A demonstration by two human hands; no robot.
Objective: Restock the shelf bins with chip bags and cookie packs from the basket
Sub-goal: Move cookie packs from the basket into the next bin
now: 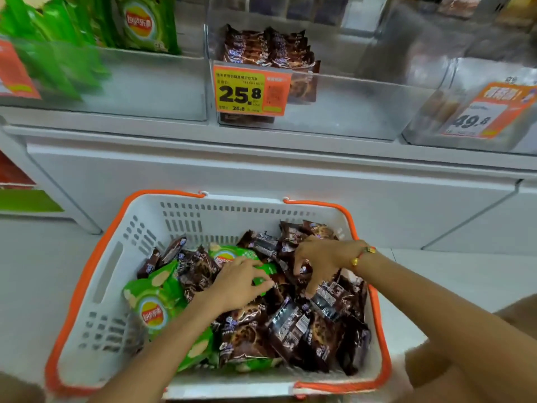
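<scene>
Cookie packs [293,324] in brown wrappers filled the right half of the white basket [96,286] at lower centre of the frame, heaped at all angles with no shared long axis. The right hand [322,261] sat on top of that heap, fingers curled down and pinching at one or two packs beneath it. The left hand [238,282] lay just beside it to the left, fingers bent over a green chip bag [232,254]; whether it truly gripped the bag, I could not tell. More green bags lay at the basket's left. Straight above, the clear middle bin [334,112] held a few brown packs at its back; the upper-left bin [145,91] held green bags.
</scene>
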